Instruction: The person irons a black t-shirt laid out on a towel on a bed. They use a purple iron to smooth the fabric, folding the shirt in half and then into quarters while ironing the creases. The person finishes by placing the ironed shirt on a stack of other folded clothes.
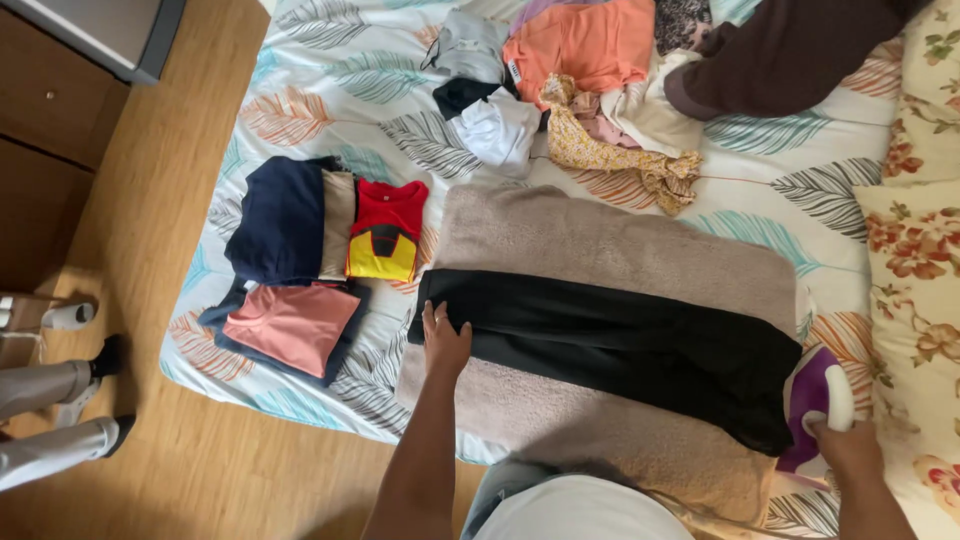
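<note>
A black garment (620,345) lies folded lengthwise across a beige towel (600,240) spread on the bed. My left hand (444,340) rests flat on the garment's left end, fingers spread. My right hand (850,445) grips the white handle of a purple and white iron (812,400), which stands at the garment's right end by the towel's corner.
Folded clothes lie left of the towel: a navy piece (278,220), a red and yellow shirt (385,232), a pink one (292,325). Unfolded clothes (580,90) are heaped at the far side. Floral pillows (920,250) lie on the right. Another person's feet (70,390) stand on the wooden floor at left.
</note>
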